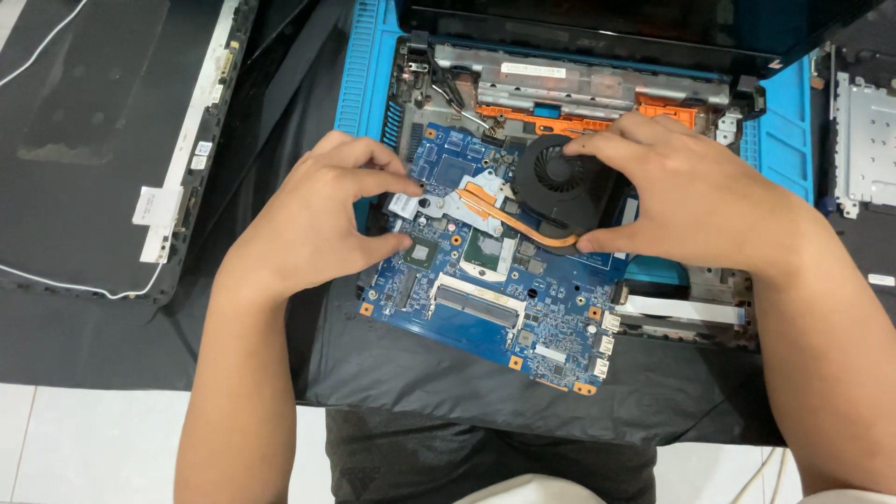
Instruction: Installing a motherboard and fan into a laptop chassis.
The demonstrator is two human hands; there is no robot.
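Palms down, left hand [313, 219] grip pinching heatsink plate [439, 201], right hand [686, 191] grip pinching fan [557, 177] over blue motherboard [485, 317]

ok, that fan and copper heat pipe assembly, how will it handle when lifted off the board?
The cooling assembly likely lifts as one stiff piece, but its thin copper pipe could bend. Probably light. Fan end looks bulkier, so it may tip toward the right hand.

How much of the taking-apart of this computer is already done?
Quite a lot. The blue laptop shell is open, and a dark cover panel lies off to the side. The blue circuit board sits loose and tilted over the shell. In hand now: the left hand and right hand grip the fan and copper pipe. Those are still on the board.
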